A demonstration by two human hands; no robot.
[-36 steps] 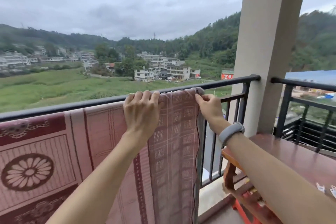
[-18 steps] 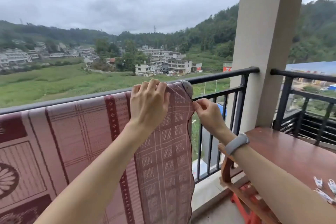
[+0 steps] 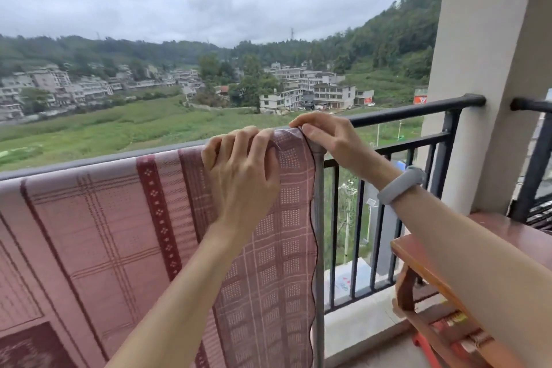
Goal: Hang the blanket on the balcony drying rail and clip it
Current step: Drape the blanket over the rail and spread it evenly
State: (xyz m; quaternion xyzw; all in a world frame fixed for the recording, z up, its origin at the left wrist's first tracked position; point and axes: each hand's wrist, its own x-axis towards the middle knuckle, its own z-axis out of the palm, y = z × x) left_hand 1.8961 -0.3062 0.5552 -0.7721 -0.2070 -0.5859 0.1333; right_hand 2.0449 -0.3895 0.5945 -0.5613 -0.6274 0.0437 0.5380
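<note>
**Blanket draped over the rail, both hands at its top corner**

The pink and maroon woven blanket with a checked and dotted pattern point(image 3: 119, 233) hangs over the black metal balcony rail point(image 3: 412, 110), filling the frame from 9 o'clock down to 6 o'clock, its wavy side edge falling just beside a grey upright post point(image 3: 319, 218). The left hand point(image 3: 242, 170) lies over the blanket's fold at the rail, fingers curled over the top, its grip closed around the cloth. At 1 o'clock from it, the right hand point(image 3: 331, 140) pinches the blanket's top corner between thumb and fingertips, a narrow, tight grip. A pale grey wristband point(image 3: 401, 184) sits on the right wrist. At 4 o'clock a reddish-brown wooden worktop point(image 3: 513, 233) stands under the right forearm, beside a beige concrete pillar point(image 3: 484, 69). Beyond the rail lie green fields, white buildings and wooded hills under grey cloud.
</note>
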